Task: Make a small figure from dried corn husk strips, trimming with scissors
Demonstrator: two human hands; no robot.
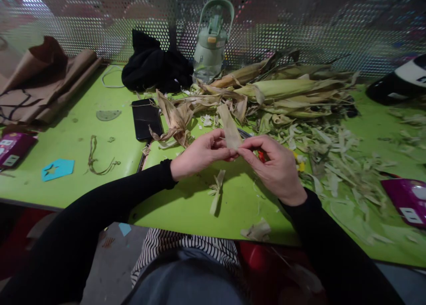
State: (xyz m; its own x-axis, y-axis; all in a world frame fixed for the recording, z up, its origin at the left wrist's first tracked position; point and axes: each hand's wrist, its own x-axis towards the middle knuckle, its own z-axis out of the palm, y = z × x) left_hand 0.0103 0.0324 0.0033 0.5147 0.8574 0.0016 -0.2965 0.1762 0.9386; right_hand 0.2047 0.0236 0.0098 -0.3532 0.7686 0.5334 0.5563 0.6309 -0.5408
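Both my hands meet above the green table [186, 203] and pinch one dry, pale strip of corn husk [230, 129] that stands up between them. My left hand [201, 154] grips its lower left edge with thumb and fingers closed. From the right, my right hand [274, 167] pinches the same strip. A small folded husk piece [216, 194] lies on the table just below my hands. Something red [262, 156] shows behind my right fingers.
A pile of unhusked corn ears [282, 89] and torn husk scraps [336, 163] covers the right side. A black phone [146, 118], black cloth [155, 67], green bottle [213, 41], brown paper bags [40, 83], a blue star card [58, 168] and purple boxes [408, 200] lie around.
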